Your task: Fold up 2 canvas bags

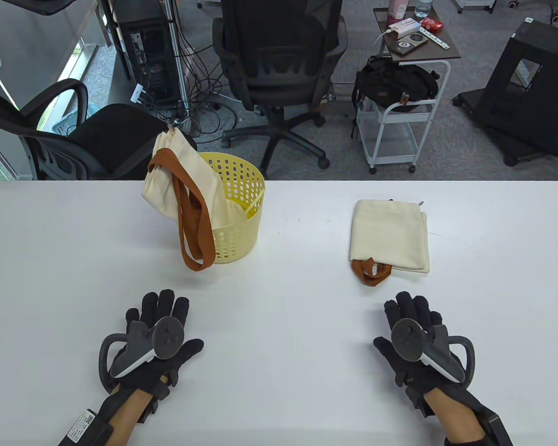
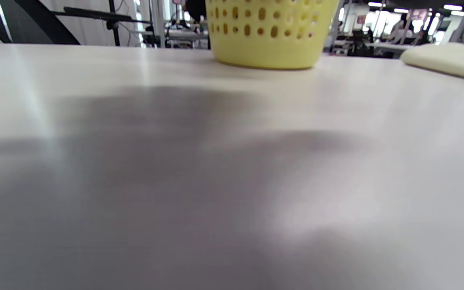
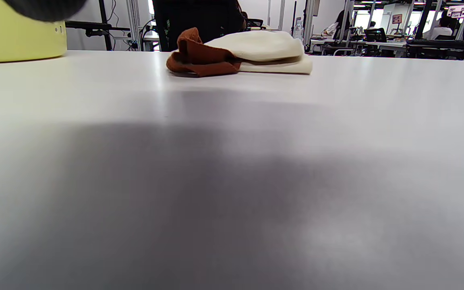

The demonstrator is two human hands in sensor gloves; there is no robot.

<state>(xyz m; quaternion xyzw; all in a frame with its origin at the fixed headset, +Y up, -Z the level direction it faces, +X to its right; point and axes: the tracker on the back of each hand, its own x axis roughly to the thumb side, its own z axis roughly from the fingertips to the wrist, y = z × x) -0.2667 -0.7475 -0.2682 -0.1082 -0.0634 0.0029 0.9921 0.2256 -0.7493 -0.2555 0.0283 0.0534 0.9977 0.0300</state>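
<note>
A folded cream canvas bag (image 1: 389, 234) lies flat on the white table (image 1: 288, 302) at the right, its brown straps (image 1: 371, 272) bunched at the near edge; the right wrist view shows this folded bag (image 3: 256, 50) from low down. A second cream bag (image 1: 176, 179) with long brown straps hangs over the rim of a yellow perforated basket (image 1: 235, 209). My left hand (image 1: 160, 320) rests flat on the table, fingers straight, below the basket. My right hand (image 1: 411, 320) rests flat too, just short of the folded bag. Neither hand holds anything.
The basket (image 2: 270, 34) stands near the table's far edge at centre left. Beyond the table are office chairs (image 1: 279, 69), a white cart (image 1: 400, 116) with a black backpack, and a computer tower on the floor.
</note>
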